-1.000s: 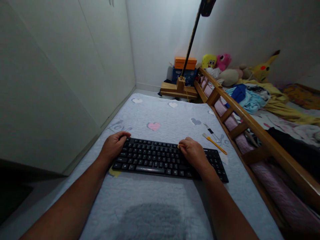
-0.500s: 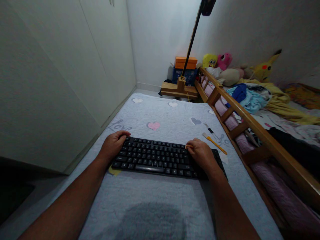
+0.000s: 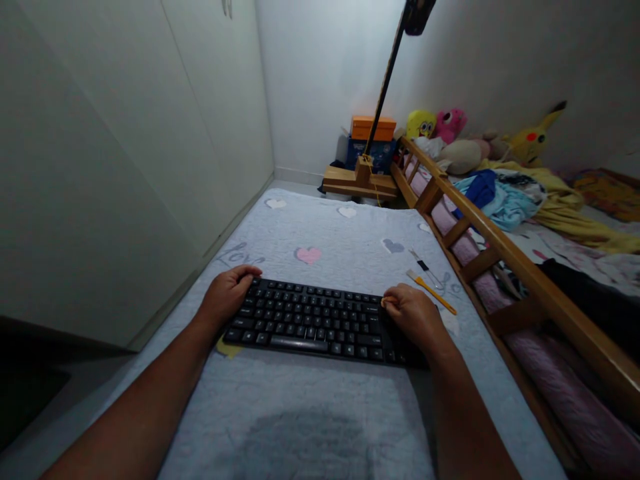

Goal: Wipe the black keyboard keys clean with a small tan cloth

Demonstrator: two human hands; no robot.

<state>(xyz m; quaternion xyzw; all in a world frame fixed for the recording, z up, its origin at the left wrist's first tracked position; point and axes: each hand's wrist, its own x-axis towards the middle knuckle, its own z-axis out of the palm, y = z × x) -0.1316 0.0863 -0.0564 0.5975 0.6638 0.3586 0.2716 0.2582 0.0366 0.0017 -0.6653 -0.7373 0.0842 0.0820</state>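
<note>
A black keyboard point(image 3: 310, 321) lies flat on the light blue bedding, its keys facing up. My left hand point(image 3: 227, 293) is closed on the keyboard's far left corner, thumb along the top edge. Over the right part of the keys, my right hand point(image 3: 413, 312) is closed in a pinch. Between its thumb and fingers pokes out a small orange-tan piece point(image 3: 386, 302), mostly hidden, its kind unclear. Beyond the right hand lie a yellow-handled brush point(image 3: 435, 295) and a thin tool with a black grip and wire end point(image 3: 423, 265).
A wooden bed rail point(image 3: 493, 257) runs along the right, with clothes and plush toys point(image 3: 530, 143) behind it. At the left stands a pale wardrobe point(image 3: 150, 120). A black pole on a wooden base point(image 3: 357, 179) and an orange box point(image 3: 373, 128) are at the far end.
My right hand has slid a little to the right along the keyboard, with the orange-tan piece in it. The left hand keeps its place on the keyboard's corner.
</note>
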